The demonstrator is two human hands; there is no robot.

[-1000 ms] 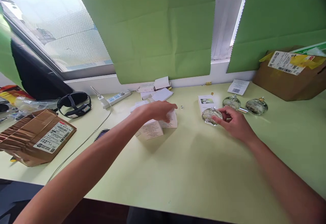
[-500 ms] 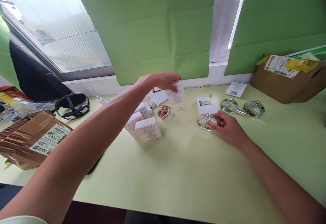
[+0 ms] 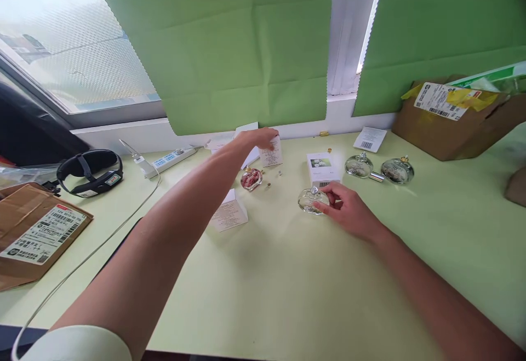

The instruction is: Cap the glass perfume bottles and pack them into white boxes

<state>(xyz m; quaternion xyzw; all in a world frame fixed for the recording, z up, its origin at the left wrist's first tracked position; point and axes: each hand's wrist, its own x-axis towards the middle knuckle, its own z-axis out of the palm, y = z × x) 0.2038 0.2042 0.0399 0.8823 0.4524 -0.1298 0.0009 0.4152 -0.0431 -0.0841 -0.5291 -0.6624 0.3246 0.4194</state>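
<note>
Left hand (image 3: 259, 137) grips a small white box (image 3: 270, 154) at upper centre; right hand (image 3: 347, 213) clasps a round clear perfume bottle (image 3: 311, 200) mid-frame.

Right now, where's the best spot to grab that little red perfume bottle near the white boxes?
Probably pinch the red perfume bottle across its round body from above. It stands upright with its small gold cap on top, apart from the white box, so the sides look free.

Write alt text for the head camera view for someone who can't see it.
A person's left hand grips a small white box at the back of a pale green desk, while the right hand rests on a round clear glass bottle. Between them stand a red bottle, more white boxes and two further glass bottles.
</note>
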